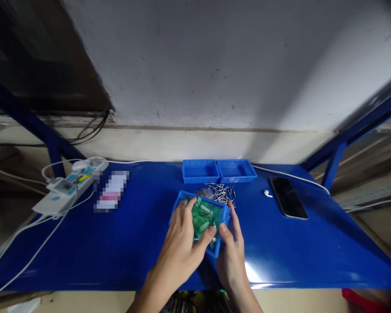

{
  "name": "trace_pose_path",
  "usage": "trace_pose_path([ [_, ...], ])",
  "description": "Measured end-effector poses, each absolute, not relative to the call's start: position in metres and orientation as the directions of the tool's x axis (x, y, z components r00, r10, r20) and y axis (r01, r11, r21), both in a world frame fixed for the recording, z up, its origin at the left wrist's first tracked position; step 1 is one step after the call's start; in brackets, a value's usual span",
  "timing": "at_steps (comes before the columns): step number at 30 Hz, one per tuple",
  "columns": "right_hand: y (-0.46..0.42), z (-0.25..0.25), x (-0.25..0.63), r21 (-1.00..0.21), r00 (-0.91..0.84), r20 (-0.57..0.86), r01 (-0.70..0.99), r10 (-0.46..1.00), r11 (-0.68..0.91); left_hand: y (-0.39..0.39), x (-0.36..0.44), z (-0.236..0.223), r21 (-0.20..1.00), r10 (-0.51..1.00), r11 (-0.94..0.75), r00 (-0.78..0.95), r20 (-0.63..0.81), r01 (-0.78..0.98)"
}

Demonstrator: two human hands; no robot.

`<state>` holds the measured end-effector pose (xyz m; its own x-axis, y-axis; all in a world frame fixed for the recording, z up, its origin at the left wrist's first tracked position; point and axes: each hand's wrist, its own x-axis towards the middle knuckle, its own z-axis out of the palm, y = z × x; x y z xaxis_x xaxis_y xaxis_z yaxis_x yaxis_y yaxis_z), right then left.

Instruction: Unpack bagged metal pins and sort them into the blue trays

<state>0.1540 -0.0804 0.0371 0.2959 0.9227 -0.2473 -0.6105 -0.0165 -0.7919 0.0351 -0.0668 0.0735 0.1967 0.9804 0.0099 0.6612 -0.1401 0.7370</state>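
A small blue plastic bin (226, 214), tilted, is held over the near middle of the table. Small green plastic pieces (204, 214), some tube-shaped, fill it. My left hand (181, 243) lies across its left and near part, fingers bent toward the far rim and thumb over the contents near the right side. My right hand (232, 250) grips the bin's right side, thumb on top and fingers along the outside. Just beyond the bin lies a pile of metal pop rivets (222, 192), beside a clear plastic bag (205, 193) partly hidden by the bin.
Two more blue bins (200, 179) (237, 178) stand side by side against the wall. At right are a white earbud (267, 193) and a black phone (288, 198). A power strip (70, 187) with white cables and a blurred-out item (112, 191) occupy the left.
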Motion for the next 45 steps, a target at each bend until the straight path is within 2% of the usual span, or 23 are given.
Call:
trace_pose_path([
  [3,-0.082,0.033,0.148,-0.776,0.304,-0.273,-0.631,0.913,-0.023,-0.062,0.04,0.072,0.753,0.971,-0.106,0.229,-0.061,0.65],
  [8,-0.083,0.018,0.144,-0.786,0.31,-0.307,-0.615,0.9,-0.057,-0.053,0.026,0.068,0.809,0.968,-0.075,0.236,-0.081,0.583],
  [15,-0.085,0.017,0.133,-0.889,0.273,-0.135,-0.458,0.952,0.005,-0.046,0.002,0.061,0.876,0.958,-0.033,0.264,-0.108,0.481],
  [21,-0.085,0.021,0.123,-0.922,0.225,-0.113,-0.386,0.968,-0.018,-0.049,-0.002,0.065,0.893,0.967,0.017,0.221,-0.13,0.45],
  [28,-0.091,0.014,0.106,-0.886,0.246,-0.253,-0.448,0.936,-0.121,-0.061,-0.005,0.055,0.878,0.989,-0.002,0.131,-0.07,0.478],
  [31,-0.091,0.015,0.101,-0.861,0.214,-0.266,-0.492,0.94,-0.132,-0.062,-0.007,0.055,0.857,0.985,-0.039,0.163,-0.052,0.513],
  [34,-0.087,0.018,0.099,-0.834,0.166,-0.273,-0.532,0.948,-0.147,-0.059,-0.012,0.056,0.878,0.974,-0.042,0.215,-0.07,0.477],
  [38,-0.079,0.023,0.1,-0.816,0.115,-0.231,-0.564,0.966,-0.128,-0.055,-0.015,0.055,0.883,0.982,-0.074,0.189,-0.017,0.463],
  [41,-0.076,0.023,0.102,-0.792,0.142,-0.263,-0.597,0.954,-0.129,-0.053,-0.014,0.055,0.833,0.976,-0.131,0.218,0.012,0.538],
  [45,-0.075,0.02,0.107,-0.802,0.172,-0.285,-0.582,0.943,-0.136,-0.053,-0.011,0.059,0.814,0.969,-0.113,0.245,-0.037,0.569],
])
